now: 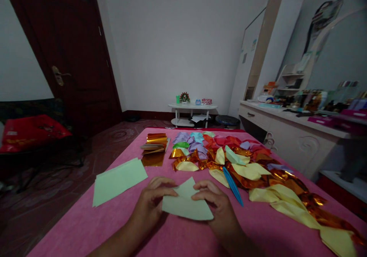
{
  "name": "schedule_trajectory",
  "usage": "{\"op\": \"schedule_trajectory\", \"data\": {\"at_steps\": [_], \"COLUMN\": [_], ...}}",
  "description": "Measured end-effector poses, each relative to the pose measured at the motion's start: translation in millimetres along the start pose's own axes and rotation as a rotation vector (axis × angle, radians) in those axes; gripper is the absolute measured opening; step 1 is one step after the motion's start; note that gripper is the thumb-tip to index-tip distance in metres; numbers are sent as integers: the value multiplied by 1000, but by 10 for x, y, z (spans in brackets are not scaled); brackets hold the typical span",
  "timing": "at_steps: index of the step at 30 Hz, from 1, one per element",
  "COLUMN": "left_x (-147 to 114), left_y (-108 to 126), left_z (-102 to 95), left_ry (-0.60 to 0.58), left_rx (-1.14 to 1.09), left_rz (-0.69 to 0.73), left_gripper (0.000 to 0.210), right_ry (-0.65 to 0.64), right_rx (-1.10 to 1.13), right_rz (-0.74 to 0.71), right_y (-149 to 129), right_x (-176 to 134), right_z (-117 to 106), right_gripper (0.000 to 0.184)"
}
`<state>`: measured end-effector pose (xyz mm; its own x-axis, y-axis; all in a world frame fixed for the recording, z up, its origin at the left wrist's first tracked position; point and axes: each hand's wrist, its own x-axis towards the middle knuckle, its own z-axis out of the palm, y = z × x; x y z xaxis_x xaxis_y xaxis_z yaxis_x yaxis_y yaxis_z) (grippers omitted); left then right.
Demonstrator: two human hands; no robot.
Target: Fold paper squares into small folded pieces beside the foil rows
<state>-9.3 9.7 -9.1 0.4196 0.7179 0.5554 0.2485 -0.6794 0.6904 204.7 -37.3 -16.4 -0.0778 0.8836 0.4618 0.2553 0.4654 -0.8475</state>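
Observation:
A pale green sheet of paper (187,207), partly folded with one pointed corner standing up, is held between both hands above the pink cloth. My left hand (156,196) pinches its left side between thumb and fingers. On the right side, my right hand (213,197) grips the same paper, thumb and fingertips near the fold. To the left lies a stack of pale green paper sheets (120,180). Beyond the hands sits a pile of gold foil sheets (155,153). A blue folded paper strip (233,186) lies just right of my right hand.
Many folded paper and foil pieces (249,171) in yellow, orange, red and purple cover the right side of the pink cloth (94,230). A white dressing table (289,130) stands at the right. A red bag (34,132) is at the left, and a small white table (192,106) stands behind.

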Motion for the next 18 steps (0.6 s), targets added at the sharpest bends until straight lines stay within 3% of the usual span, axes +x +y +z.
{"op": "schedule_trajectory", "data": {"at_steps": [4, 11, 14, 18], "left_x": [-9, -68, -72, -71], "left_y": [-35, -36, -36, -17], "left_z": [-24, 14, 13, 7], "left_ry": [-22, -220, -249, -235], "left_rx": [38, 39, 41, 34], "left_rz": [-93, -22, -15, -39], "left_gripper": [13, 18, 20, 18], "right_ry": [-57, -212, -250, -303], "right_rx": [-48, -211, -218, -228], "right_rz": [17, 29, 30, 10], "right_y": [28, 58, 0, -77], "right_x": [-6, -43, -61, -47], "right_z": [-9, 8, 8, -4], "right_gripper": [17, 32, 37, 25]}}
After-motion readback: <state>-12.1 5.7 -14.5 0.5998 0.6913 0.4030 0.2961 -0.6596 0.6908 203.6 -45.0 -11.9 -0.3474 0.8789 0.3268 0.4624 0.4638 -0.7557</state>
